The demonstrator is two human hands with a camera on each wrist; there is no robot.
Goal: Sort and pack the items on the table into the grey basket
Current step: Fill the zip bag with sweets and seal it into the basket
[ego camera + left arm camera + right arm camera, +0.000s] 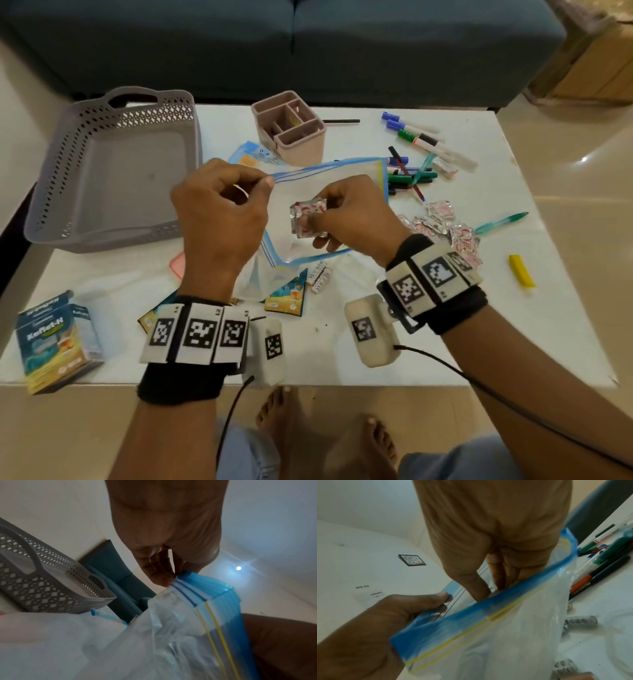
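Note:
My left hand (236,192) pinches the blue zip rim of a clear zip bag (329,174) and holds its mouth open over the table's middle. The right hand (329,219) grips a bunch of red-and-white foil candy wrappers (306,219) at the bag's mouth. In the left wrist view the left fingers (161,574) clamp the bag rim (205,586). In the right wrist view the right fingers (481,588) reach down inside the bag (513,635). The grey basket (113,171) stands at the left of the table and holds nothing.
More wrapped candies (442,222) lie right of the bag. Markers and pens (418,157) are scattered at the back right beside a pink organiser (291,126). A blue-yellow box (54,342) sits front left, sachets (287,294) and batteries (318,274) under the hands, a yellow piece (521,270) far right.

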